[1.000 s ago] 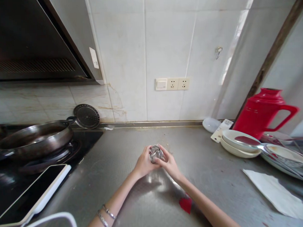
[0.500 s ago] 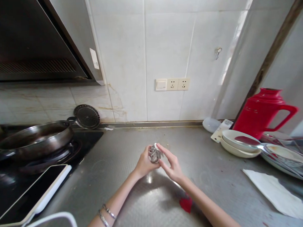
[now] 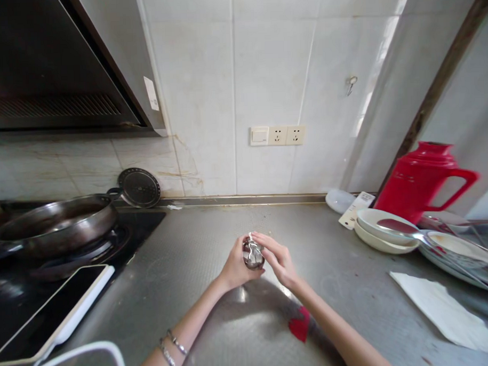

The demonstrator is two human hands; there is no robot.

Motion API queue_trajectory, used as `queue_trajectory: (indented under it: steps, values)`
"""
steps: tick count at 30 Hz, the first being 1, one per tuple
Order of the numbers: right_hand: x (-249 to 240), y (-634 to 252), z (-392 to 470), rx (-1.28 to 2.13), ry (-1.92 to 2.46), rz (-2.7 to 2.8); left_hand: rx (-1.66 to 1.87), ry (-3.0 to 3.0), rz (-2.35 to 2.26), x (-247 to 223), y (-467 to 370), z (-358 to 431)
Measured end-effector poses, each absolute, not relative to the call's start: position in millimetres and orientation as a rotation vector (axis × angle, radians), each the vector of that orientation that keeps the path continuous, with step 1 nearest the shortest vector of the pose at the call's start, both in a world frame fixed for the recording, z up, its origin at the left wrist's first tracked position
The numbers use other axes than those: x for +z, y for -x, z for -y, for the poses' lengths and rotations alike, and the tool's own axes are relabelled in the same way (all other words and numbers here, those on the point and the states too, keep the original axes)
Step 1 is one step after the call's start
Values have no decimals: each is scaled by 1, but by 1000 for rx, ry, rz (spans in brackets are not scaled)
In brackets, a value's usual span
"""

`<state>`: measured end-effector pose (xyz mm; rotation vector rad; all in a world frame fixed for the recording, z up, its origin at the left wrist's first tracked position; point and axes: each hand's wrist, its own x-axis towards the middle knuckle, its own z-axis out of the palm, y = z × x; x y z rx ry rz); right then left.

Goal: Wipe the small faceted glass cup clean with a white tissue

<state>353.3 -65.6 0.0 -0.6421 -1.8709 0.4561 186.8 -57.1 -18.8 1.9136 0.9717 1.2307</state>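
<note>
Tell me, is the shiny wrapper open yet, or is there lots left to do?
Partly open: a bit of white pokes out at the top of the shiny wrapped thing. The left hand grips it above the steel counter while the right hand picks at the top. Most of the wrapping is on.

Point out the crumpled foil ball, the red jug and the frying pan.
crumpled foil ball (image 3: pixel 253 253), head view, on its shiny front face between both hands.
red jug (image 3: pixel 418 181), head view, on the middle of its body.
frying pan (image 3: pixel 57 222), head view, on its inner wall.
</note>
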Motion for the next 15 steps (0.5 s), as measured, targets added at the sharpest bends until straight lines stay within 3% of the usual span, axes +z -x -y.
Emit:
queue_trajectory:
  steps: [8, 15]
  values:
    - [2, -350, 72, 232, 546, 2056, 1303, -1970, -974, -22, -182, 50]
    - [0, -354, 64, 517, 693, 1876, 1215, -1962, -985, -20, -187, 57]
